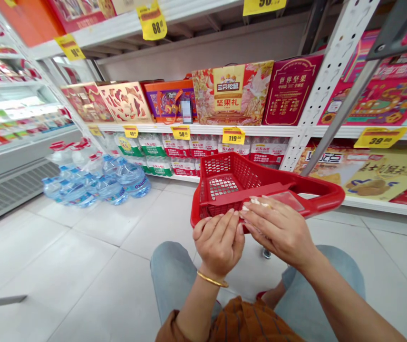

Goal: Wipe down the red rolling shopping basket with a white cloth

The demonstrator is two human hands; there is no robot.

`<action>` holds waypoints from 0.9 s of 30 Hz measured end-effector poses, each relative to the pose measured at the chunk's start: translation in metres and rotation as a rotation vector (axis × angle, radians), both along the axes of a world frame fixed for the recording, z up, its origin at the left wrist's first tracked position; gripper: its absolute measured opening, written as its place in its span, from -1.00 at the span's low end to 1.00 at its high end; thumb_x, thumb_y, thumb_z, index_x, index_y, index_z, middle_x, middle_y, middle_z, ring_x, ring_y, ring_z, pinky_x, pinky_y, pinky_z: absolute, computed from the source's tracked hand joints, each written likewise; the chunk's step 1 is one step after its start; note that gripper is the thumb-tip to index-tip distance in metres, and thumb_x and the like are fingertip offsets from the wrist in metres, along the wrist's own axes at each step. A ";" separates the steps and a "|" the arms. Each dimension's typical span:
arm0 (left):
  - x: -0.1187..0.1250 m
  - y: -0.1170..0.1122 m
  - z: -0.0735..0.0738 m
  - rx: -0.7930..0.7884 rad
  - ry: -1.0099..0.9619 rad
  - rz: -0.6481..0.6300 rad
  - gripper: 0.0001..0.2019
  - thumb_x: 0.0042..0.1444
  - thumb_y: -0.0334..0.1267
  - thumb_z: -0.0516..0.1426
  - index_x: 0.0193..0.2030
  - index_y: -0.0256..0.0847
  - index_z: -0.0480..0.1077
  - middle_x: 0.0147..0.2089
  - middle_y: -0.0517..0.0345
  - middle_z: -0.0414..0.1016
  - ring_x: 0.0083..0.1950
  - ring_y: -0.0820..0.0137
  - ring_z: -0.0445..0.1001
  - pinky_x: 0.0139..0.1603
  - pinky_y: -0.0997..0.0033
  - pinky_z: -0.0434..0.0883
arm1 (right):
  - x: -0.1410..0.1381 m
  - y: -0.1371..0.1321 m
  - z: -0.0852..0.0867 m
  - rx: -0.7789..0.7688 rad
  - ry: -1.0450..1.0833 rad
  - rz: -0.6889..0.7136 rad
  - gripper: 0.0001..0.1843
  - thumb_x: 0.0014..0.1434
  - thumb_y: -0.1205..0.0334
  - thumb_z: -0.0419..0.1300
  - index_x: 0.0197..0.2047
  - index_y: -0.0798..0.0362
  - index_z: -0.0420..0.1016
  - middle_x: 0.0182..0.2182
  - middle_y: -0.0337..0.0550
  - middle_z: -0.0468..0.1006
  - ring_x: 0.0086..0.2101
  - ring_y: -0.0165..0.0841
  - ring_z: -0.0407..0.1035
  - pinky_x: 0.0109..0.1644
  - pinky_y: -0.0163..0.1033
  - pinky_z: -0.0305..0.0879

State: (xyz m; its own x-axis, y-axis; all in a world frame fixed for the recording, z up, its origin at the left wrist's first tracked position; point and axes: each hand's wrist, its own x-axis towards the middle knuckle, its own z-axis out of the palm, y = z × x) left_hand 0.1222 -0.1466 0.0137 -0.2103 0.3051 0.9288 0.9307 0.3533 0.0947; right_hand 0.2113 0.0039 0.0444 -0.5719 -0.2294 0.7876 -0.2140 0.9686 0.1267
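Observation:
A red plastic shopping basket [232, 185] with mesh sides stands before me, its near rim at my hands. My left hand [219, 242], with a gold bangle at the wrist, is closed over that rim, fingers bent and together. Beside it, my right hand [278, 230] lies across the red handle bar of the basket, its fingers pressed together over a crumpled white cloth or tissue [255, 202]. Only small white parts show between and above the fingers. The fingertips of both hands nearly meet. Inside the basket, only the bare mesh shows.
Shelves ahead hold gift boxes [232, 95] and packs of bottled water [189, 147], with yellow price tags [234, 136]. Large water bottles [100, 180] stand on the tiled floor [82, 266] at left, beside a refrigerated case [18, 175]. A metal pole [342, 114] slants at right.

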 end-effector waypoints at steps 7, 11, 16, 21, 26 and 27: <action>-0.003 -0.003 0.002 0.008 0.019 -0.004 -0.78 0.19 -0.31 0.12 -0.05 -0.15 0.52 -0.18 0.15 0.66 -0.21 0.35 0.56 0.04 0.28 0.26 | 0.008 0.007 -0.004 -0.120 0.035 -0.049 -0.69 0.20 0.35 0.20 0.02 0.03 0.52 -0.09 -0.08 0.63 0.02 -0.20 0.47 0.14 -0.01 0.41; -0.004 -0.004 0.002 0.015 0.012 -0.004 -0.78 0.19 -0.31 0.12 -0.06 -0.15 0.52 -0.18 0.14 0.66 -0.19 0.34 0.56 0.05 0.28 0.25 | 0.013 0.014 -0.005 -0.171 0.083 -0.090 -0.72 0.20 0.35 0.20 -0.01 0.01 0.54 -0.13 -0.11 0.64 0.13 -0.12 0.36 0.25 0.14 0.28; 0.000 -0.002 0.002 0.022 -0.020 0.003 -0.78 0.18 -0.33 0.13 -0.06 -0.16 0.53 -0.16 0.13 0.66 -0.17 0.32 0.56 0.00 0.25 0.28 | 0.013 0.007 -0.001 -0.218 0.143 -0.140 -0.78 0.20 0.39 0.19 -0.08 0.03 0.55 -0.21 -0.12 0.65 -0.07 -0.22 0.51 0.16 0.02 0.39; 0.002 -0.003 0.001 0.015 -0.024 0.004 -0.77 0.20 -0.33 0.13 -0.04 -0.17 0.52 -0.13 0.11 0.66 -0.16 0.31 0.55 -0.02 0.25 0.28 | 0.003 -0.025 -0.005 -0.231 0.144 -0.128 -0.76 0.20 0.38 0.20 -0.05 0.07 0.52 -0.11 -0.05 0.63 -0.07 -0.23 0.50 0.11 -0.03 0.42; -0.002 -0.005 0.001 0.016 0.010 -0.015 -0.81 0.20 -0.34 0.14 -0.10 -0.18 0.54 -0.18 0.14 0.67 -0.21 0.35 0.56 -0.06 0.27 0.29 | -0.008 -0.032 -0.017 -0.132 0.281 -0.141 -0.77 0.14 0.34 0.28 -0.09 0.06 0.53 -0.17 -0.07 0.65 -0.11 -0.21 0.51 0.01 -0.06 0.46; -0.003 -0.005 0.002 0.017 0.019 -0.018 -0.82 0.19 -0.34 0.14 -0.10 -0.18 0.54 -0.18 0.14 0.67 -0.22 0.36 0.56 -0.06 0.27 0.28 | -0.009 -0.030 -0.019 -0.114 0.317 -0.145 -0.78 0.12 0.35 0.29 -0.11 0.06 0.53 -0.21 -0.10 0.66 -0.14 -0.22 0.51 -0.01 -0.08 0.46</action>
